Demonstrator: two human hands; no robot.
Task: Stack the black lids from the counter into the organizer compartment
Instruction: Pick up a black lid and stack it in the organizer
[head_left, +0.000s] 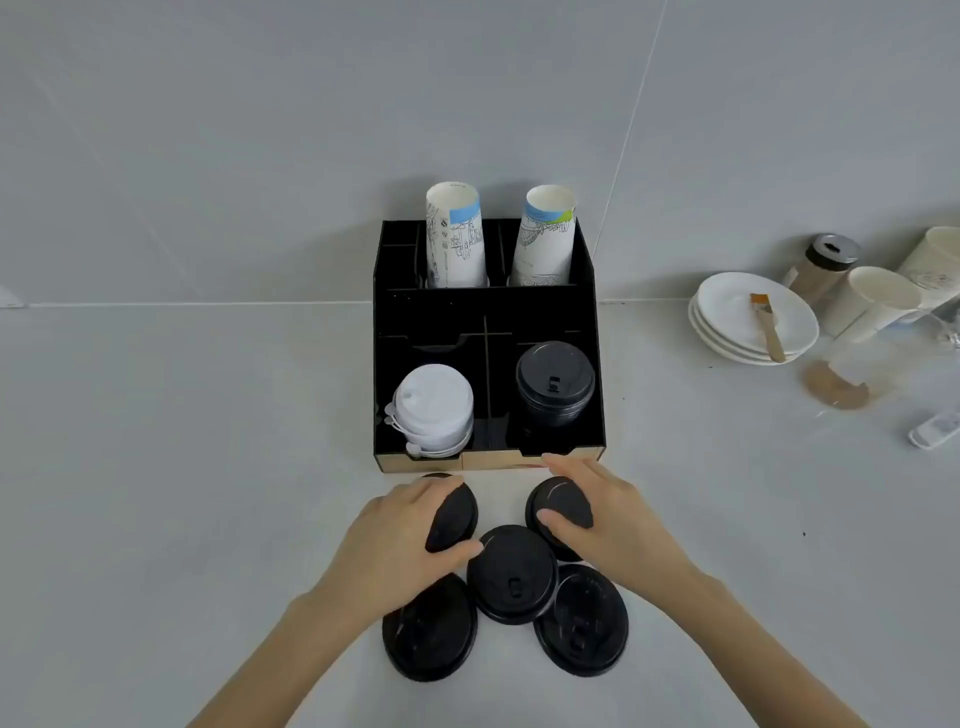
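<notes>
While five black lids lay loose on the counter just before the organizer, gripped one in each hand: left hand curled round the upper-left lid, right hand pinching the upper-right lid between thumb and fingers. Needed, judging by the black stack already in the front right compartment, to lift each clear of the middle lid, hold it level, dome up, and seat it square on that stack, away from the white lids alongside.
</notes>
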